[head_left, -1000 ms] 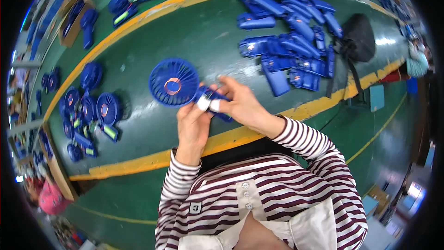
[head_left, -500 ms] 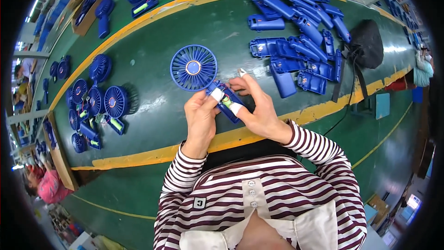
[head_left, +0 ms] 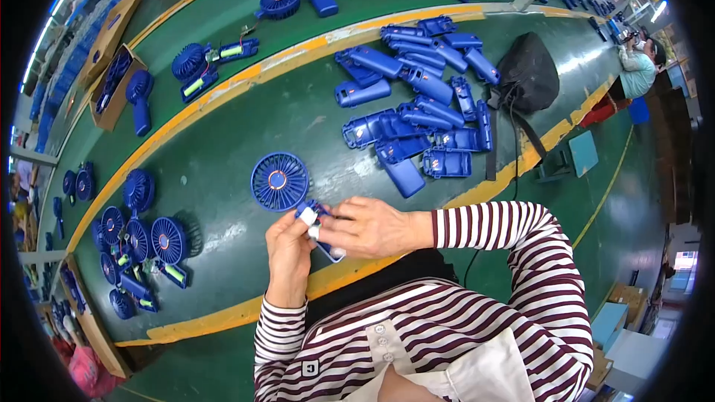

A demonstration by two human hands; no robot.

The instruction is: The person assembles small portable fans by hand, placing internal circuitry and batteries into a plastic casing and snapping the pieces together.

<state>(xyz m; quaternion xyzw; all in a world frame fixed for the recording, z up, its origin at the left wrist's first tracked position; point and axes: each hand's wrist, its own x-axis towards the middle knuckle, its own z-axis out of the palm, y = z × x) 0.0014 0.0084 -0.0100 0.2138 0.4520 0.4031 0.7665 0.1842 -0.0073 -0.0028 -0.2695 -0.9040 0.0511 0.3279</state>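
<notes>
L hand (head_left: 288, 251) is pinching the blue fan (head_left: 278, 180) by its handle (head_left: 315, 207) over the table's (head_left: 216, 234) near side, R hand (head_left: 372, 228) is gripping lower, hiding most of it, so fan could poss. be twisting/slipping b/c white fingertip wraps (head_left: 307, 216) are dulling feel.

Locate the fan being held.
In the head view, the fan is left of centre over the green table, its handle between the left hand and right hand.
</notes>
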